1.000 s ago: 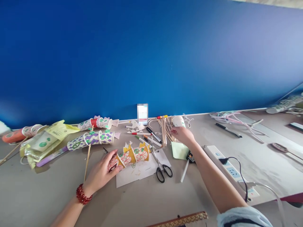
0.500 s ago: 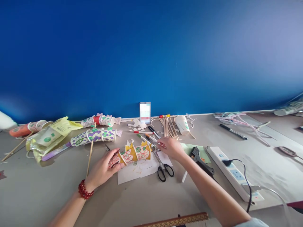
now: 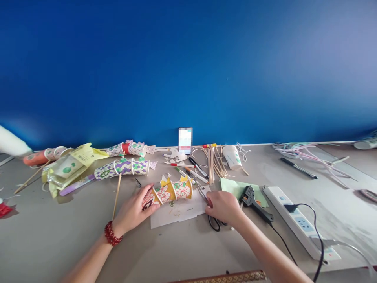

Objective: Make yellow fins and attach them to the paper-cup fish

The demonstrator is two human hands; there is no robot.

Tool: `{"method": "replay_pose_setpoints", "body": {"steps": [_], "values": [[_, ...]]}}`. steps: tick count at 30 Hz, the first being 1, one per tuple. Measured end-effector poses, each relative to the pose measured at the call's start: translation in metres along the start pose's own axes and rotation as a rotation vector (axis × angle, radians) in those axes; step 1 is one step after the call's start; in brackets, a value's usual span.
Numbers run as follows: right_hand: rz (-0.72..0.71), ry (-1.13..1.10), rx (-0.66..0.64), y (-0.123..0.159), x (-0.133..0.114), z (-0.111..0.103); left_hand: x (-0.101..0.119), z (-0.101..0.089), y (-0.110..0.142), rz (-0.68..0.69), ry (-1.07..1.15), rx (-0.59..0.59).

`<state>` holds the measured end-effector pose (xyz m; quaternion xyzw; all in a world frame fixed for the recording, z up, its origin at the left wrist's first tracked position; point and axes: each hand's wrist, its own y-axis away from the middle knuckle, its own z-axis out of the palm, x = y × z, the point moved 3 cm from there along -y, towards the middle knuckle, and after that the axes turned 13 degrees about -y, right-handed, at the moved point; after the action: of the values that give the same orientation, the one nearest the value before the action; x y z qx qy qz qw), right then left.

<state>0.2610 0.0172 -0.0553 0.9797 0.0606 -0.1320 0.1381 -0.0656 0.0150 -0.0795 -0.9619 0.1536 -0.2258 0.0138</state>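
Here's the left hand (image 3: 134, 210), clamped around the near end of one yellow-and-red cup fish (image 3: 167, 193), which lies on its side above one white sheet (image 3: 166, 220). And the right hand (image 3: 224, 206), just right of that fish, has its fingers closed on one pair of scissors (image 3: 202, 191), partly hidden by the knuckles! Left of the yellow-and-red cup fish we count three more: one purple-and-green fish (image 3: 140, 168), one red-banded fish (image 3: 126, 148), one orange-headed fish (image 3: 38, 158). Behind it stands one phone (image 3: 185, 140); behind and to its right lies one white cup (image 3: 232, 158). Farther right of it, one glue gun (image 3: 251, 198), then one power strip (image 3: 302, 225).
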Motion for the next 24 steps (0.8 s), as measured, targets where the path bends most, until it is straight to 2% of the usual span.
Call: {"method": "replay_pose_setpoints", "body": {"steps": [3,6,8,9,11,14,16,19,21,24], "values": [[0.059,-0.063,0.039,0.013,0.006,-0.008,0.005,-0.008,0.001,0.034,-0.066,0.095],[0.063,-0.280,0.038,0.030,0.009,-0.021,0.024,-0.025,0.008,0.166,-0.148,0.310],[-0.051,-0.618,-0.090,0.040,0.002,-0.022,0.045,-0.036,0.016,0.304,-0.156,0.422],[-0.135,-0.807,-0.181,0.044,-0.005,-0.020,0.057,-0.039,0.021,0.369,-0.159,0.431],[-0.246,-1.094,-0.341,0.049,-0.022,-0.012,0.084,-0.042,0.030,0.521,-0.198,0.395],[-0.249,-1.295,-0.546,0.048,-0.047,0.008,0.120,-0.040,0.038,0.745,-0.342,0.316],[-0.260,-1.412,-0.659,0.046,-0.061,0.019,0.132,-0.041,0.038,0.731,-0.346,0.280],[-0.230,-1.614,-0.732,0.046,-0.071,0.026,0.138,-0.044,0.035,0.694,-0.298,0.202],[-0.214,-1.755,-0.705,0.048,-0.072,0.025,0.136,-0.046,0.035,0.662,-0.226,0.223],[-0.255,-1.876,-0.583,0.055,-0.070,0.021,0.127,-0.044,0.040,0.541,-0.039,0.245]]}}
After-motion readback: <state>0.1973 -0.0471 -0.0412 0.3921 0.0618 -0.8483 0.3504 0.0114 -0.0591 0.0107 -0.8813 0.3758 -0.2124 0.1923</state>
